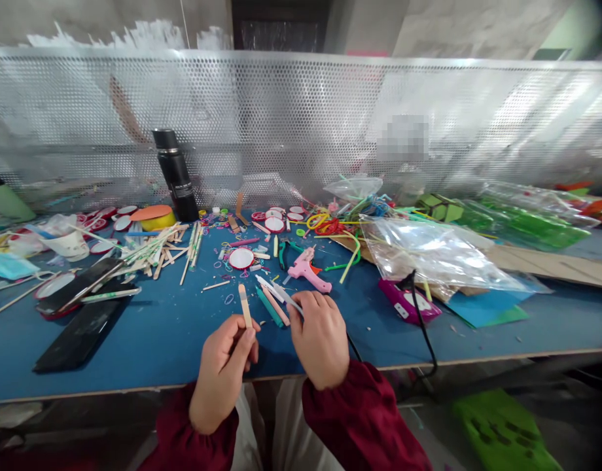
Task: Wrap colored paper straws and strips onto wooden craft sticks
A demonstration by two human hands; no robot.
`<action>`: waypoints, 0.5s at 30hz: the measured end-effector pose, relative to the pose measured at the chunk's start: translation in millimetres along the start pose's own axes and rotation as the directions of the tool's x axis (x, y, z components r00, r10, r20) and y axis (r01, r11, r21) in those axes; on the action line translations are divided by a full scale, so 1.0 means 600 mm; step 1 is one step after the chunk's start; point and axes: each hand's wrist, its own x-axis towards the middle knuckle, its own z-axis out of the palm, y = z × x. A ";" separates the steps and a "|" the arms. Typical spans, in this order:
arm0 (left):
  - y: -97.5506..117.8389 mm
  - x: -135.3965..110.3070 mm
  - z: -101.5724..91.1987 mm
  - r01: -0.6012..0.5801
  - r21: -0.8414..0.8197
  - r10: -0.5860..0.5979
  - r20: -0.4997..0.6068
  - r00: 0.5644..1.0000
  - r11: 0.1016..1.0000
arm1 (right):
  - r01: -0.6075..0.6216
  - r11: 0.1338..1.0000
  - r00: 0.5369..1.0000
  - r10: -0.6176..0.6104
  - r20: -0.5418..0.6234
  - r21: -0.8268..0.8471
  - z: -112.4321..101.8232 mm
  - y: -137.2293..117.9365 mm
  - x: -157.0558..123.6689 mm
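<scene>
My left hand (227,363) pinches a flat wooden craft stick (244,302) between thumb and fingers, its tip pointing up and away from me. My right hand (321,337) is closed around a slim pale grey tool (288,298) that reaches forward and left; its exact kind is unclear. Just left of that tool lie a teal marker pen (271,307) and some white and pink pens. Beyond my right hand rests a pink hot glue gun (308,269), with teal-handled pliers (283,252) behind it. A round white disc with a red rim (241,258) lies past the stick.
Wooden sticks (166,252) are heaped at left, near dark phone-like slabs (80,333). A black bottle (176,175) stands by the perforated metal screen (291,118). Clear plastic bags (428,252), a purple packet (406,302) and a black cable (423,324) are at right.
</scene>
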 end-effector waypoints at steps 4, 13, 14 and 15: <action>-0.001 -0.002 -0.001 -0.002 -0.008 0.002 0.000 1.000 1.000 | -0.025 1.000 1.000 0.025 -0.006 0.019 0.004 0.001 0.000; -0.001 0.000 0.000 -0.011 -0.004 0.011 -0.015 1.000 1.000 | -0.026 0.999 1.000 0.027 0.015 -0.030 -0.006 -0.003 0.001; 0.000 0.000 -0.001 -0.013 -0.005 0.013 -0.014 1.000 1.000 | -0.031 0.999 0.999 0.031 0.022 -0.020 -0.005 -0.001 0.001; 0.000 0.000 -0.001 -0.014 -0.004 0.014 -0.016 1.000 1.000 | -0.038 0.999 0.999 0.038 0.027 -0.010 -0.004 0.002 0.001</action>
